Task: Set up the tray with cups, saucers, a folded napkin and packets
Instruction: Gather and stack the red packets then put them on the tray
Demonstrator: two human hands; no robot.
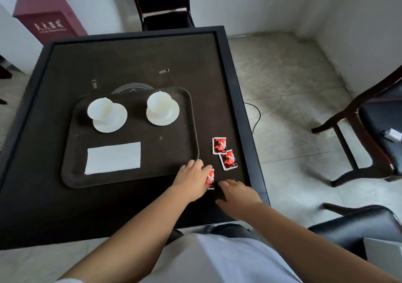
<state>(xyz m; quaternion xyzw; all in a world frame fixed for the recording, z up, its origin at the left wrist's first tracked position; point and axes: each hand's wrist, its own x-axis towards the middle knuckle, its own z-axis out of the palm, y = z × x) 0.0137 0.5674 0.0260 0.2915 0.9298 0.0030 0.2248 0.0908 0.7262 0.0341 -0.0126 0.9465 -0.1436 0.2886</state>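
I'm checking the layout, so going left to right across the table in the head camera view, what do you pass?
Folded napkin → left cup on its saucer → right cup on its saucer → left hand → packet under its fingers → two loose packets → right hand.

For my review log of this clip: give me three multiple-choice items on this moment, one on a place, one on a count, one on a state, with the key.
1. Where does the folded napkin lie?
A. On the tray, near-left part
B. On the table beside the tray
C. Under a saucer

2. How many red packets show?
A. One
B. Three
C. Five

3. What is the left hand doing?
A. Lifting a cup
B. Resting on the napkin
C. Touching a packet beside the tray

Key: 1 A, the white rectangle sits inside the tray rim. 2 B, two lie free on the table, one at the hand. 3 C, its fingers cover that packet; a firm grip cannot be told.
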